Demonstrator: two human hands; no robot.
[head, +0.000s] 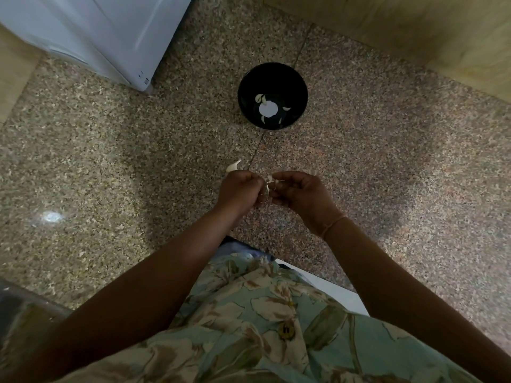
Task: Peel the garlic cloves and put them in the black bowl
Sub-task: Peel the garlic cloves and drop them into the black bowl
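Both hands pinch one small pale garlic clove.
Left hand and right hand, fingers curled, meet near the round black bowl of peeled white cloves; a loose white clove lies nearer the hands.

Speckled granite floor (one glare spot), white appliance, wooden panel.

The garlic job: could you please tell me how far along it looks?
Done: a few peeled cloves lie in the black bowl. In hand: the left hand and right hand pinch one garlic clove between them. Left: finishing it, plus a white piece on the stone surface by the left hand, clove or skin I cannot tell.
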